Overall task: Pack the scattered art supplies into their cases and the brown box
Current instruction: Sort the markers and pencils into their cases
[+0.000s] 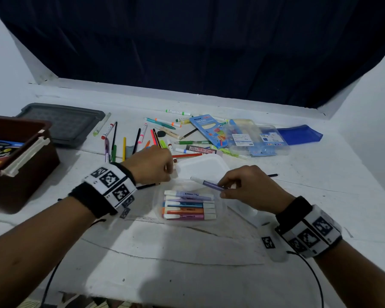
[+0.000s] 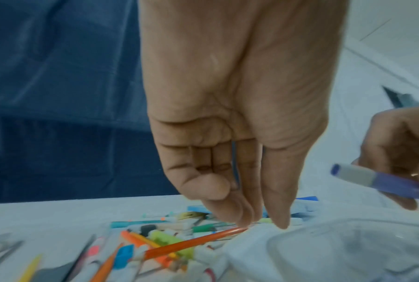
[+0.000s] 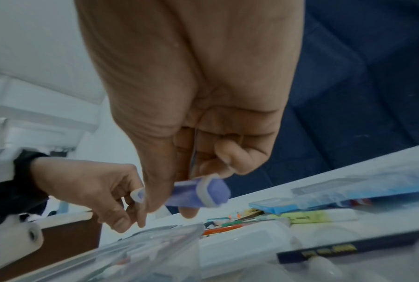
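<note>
I have a purple marker (image 1: pixel 207 184) pinched between the thumb and fingers of my right hand (image 1: pixel 251 187), held just above the open clear marker case (image 1: pixel 220 215), where five markers (image 1: pixel 189 206) already lie side by side. My left hand (image 1: pixel 150 164) reaches to the far side of the case, fingertips (image 2: pixel 242 219) close together at the case's white lid (image 1: pixel 203 166) and beside an orange pencil (image 2: pixel 194 244); I cannot tell whether they actually pinch anything. So I judge this case to be partly filled, with this marker next to go in. Most of the job is left: a scatter of pens and pencils (image 1: pixel 142 134) lies loose on the white table (image 1: pixel 187 252) beyond the case, near a blue pencil box (image 1: pixel 209 130) and a clear plastic case (image 1: pixel 260 138). The brown box (image 1: pixel 18 165) stands open at my left with some packs inside, its grey lid (image 1: pixel 65 123) lying beside it
</note>
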